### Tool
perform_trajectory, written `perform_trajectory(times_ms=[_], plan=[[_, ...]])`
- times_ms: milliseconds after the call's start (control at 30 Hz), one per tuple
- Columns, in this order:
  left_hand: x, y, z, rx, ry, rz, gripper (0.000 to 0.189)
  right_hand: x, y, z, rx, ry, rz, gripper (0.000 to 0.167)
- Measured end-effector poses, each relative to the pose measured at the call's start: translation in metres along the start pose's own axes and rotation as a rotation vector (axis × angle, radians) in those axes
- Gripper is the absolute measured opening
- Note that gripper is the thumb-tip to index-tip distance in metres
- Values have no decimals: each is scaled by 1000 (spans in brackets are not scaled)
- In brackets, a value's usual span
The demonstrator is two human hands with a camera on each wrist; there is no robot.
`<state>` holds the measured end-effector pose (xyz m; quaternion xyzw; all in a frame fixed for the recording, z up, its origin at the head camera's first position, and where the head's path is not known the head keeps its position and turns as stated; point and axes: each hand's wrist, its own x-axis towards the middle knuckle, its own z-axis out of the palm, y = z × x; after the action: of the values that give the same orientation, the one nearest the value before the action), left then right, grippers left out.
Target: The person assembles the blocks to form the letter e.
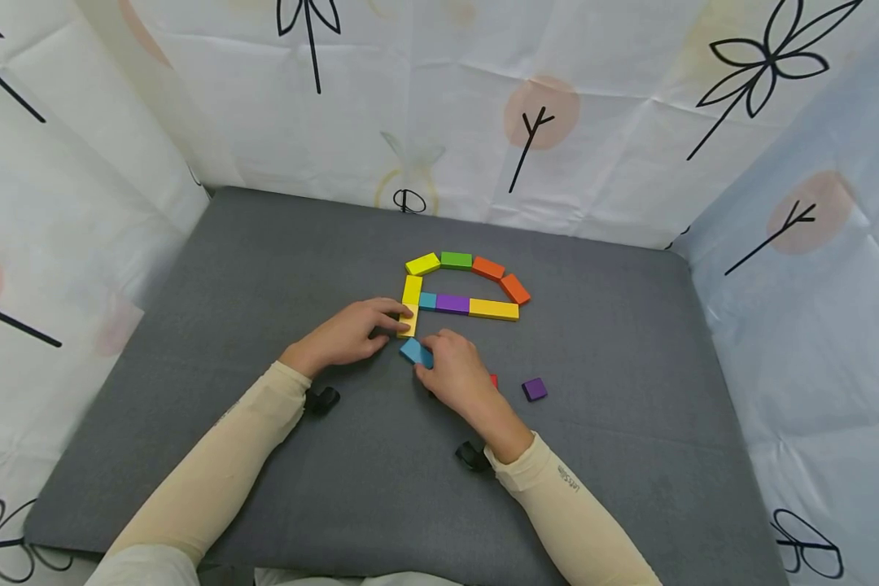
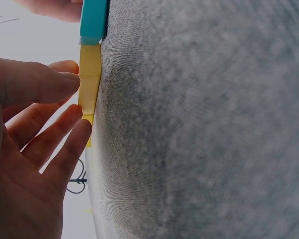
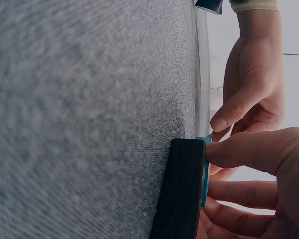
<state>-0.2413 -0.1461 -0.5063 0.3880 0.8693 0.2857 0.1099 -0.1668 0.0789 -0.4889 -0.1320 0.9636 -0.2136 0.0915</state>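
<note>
My left hand (image 1: 347, 332) rests its fingertips on a yellow block (image 1: 413, 319), the lowest in a line of blocks on the grey table. In the left wrist view its fingers look nearly straight, with thumb and fingertips right at the yellow block. Just below that block, my right hand (image 1: 456, 370) pinches a blue block (image 1: 413, 351), set at a slant, between thumb and fingers. The right wrist view shows the blue block (image 3: 206, 184) partly hidden behind a dark block (image 3: 179, 186).
Further yellow (image 1: 422, 264), green (image 1: 456, 260) and orange (image 1: 515, 289) blocks form an arch. Beneath it runs a row of teal, purple (image 1: 452, 303) and long yellow (image 1: 494, 309) blocks. A purple block (image 1: 535, 389) lies to the right; a red block (image 1: 494, 380) is mostly hidden behind my right hand.
</note>
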Motion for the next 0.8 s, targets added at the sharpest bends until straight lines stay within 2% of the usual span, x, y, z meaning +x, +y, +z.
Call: perform_trajectory(times_ms=[500, 800], plan=[[-1, 3, 0, -7, -2, -9, 36, 0, 2, 1, -4, 12, -11, 36], [0, 8, 2, 74, 17, 13, 32, -1, 2, 0, -16, 15, -21, 35]])
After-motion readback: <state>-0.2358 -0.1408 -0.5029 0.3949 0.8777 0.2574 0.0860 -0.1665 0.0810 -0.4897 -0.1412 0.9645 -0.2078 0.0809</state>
